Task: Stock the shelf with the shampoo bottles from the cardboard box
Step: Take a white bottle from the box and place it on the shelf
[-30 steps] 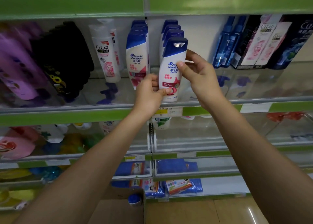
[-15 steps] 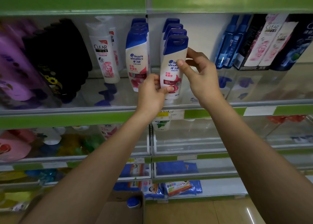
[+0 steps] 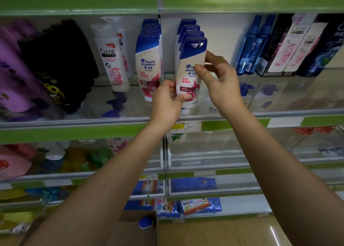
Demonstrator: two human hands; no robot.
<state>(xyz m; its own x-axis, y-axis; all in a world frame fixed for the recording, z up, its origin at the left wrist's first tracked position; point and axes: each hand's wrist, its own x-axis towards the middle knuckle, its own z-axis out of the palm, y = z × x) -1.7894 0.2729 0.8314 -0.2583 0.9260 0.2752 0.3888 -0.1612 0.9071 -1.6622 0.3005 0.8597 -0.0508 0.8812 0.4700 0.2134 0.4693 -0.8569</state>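
Done: several shampoo bottles [image 3: 148, 59] are stocked on the shelf [image 3: 74, 124].
In hand: front bottle [image 3: 190, 72] is pinched by left hand [image 3: 165, 104] and right hand [image 3: 221, 84] fingers.
Left: one blue cap [image 3: 145, 223] is seen in the cardboard box [image 3: 134, 229] below the shelf.

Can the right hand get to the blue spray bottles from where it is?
Probably yes. The right hand holds the front shampoo bottle, but the shelf stretch between it and the spray bottles looks bare, and they stand at the open front.

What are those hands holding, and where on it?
The front shampoo bottle: left hand pinches its lower part, right hand grips its middle.
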